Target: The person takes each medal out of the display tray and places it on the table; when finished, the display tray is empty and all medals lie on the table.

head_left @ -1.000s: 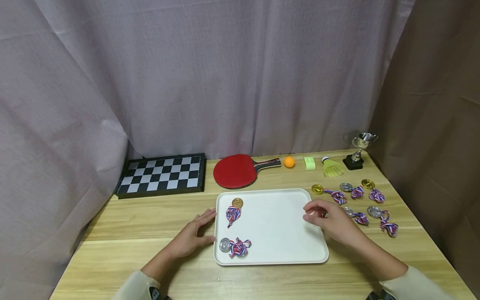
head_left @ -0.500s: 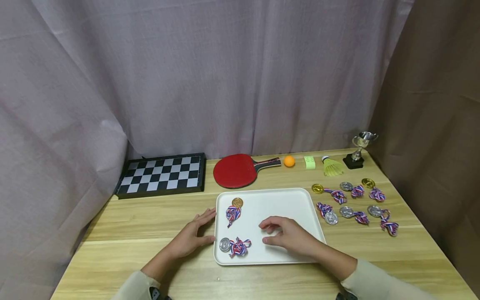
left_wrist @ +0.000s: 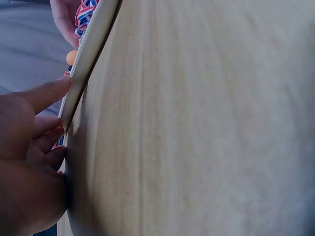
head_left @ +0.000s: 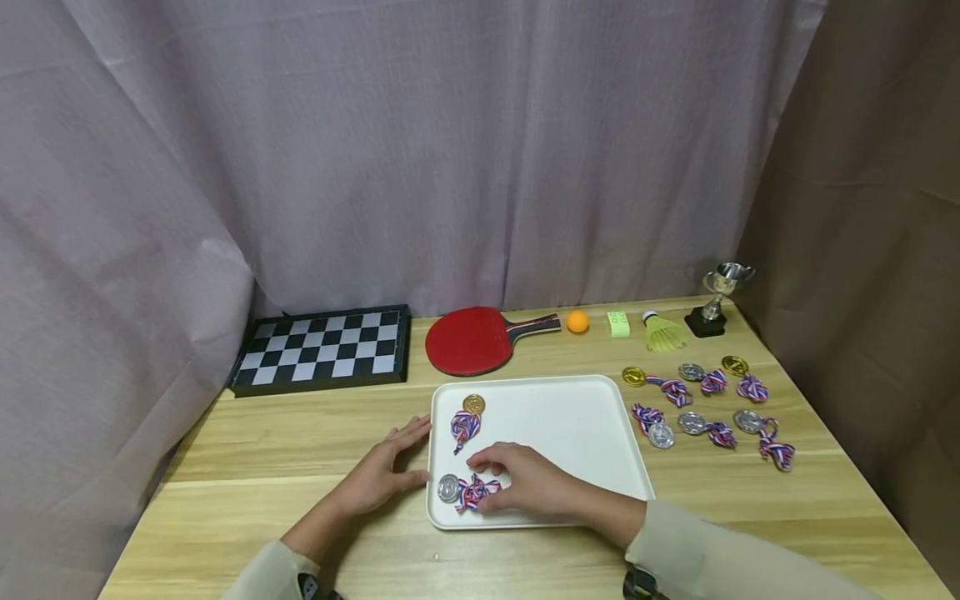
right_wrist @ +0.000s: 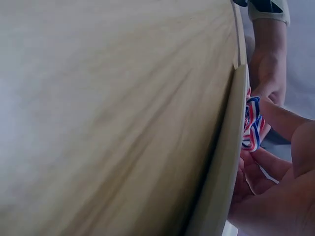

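Your right hand (head_left: 525, 483) crossed from the far-right edge of the tray (head_left: 585, 417), beside the loose medals on the table (head_left: 750, 500), through mid-tray to the near-left corner. Its fingers now curl onto the ribbon (head_left: 477, 492) of the silver medal (head_left: 448, 488); they weren't touching it before. A silver medal with ribbon (head_left: 654, 425) that your hand covered a second ago now shows just right of the tray. Your right sleeve (head_left: 720, 558) now reaches further into view.
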A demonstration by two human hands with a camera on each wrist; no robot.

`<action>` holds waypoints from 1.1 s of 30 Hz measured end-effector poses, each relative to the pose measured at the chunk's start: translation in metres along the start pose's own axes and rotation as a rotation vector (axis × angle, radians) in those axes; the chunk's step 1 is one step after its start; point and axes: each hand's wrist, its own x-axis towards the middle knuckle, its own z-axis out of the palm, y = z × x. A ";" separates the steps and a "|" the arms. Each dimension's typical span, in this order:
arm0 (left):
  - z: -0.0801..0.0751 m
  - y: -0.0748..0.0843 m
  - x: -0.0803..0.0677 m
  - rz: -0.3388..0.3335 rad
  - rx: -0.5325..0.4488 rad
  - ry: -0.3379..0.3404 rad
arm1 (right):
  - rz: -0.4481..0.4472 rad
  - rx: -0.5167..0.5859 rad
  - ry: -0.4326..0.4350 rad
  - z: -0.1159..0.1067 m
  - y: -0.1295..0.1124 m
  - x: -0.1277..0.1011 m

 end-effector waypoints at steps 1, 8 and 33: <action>0.000 0.000 0.000 0.000 0.000 0.000 | -0.006 -0.014 -0.003 0.001 -0.001 0.001; -0.001 0.003 -0.001 -0.006 -0.002 -0.003 | -0.011 -0.073 -0.010 0.003 -0.002 0.007; 0.001 0.001 0.001 -0.031 0.002 -0.006 | 0.109 0.310 -0.067 -0.021 0.014 0.009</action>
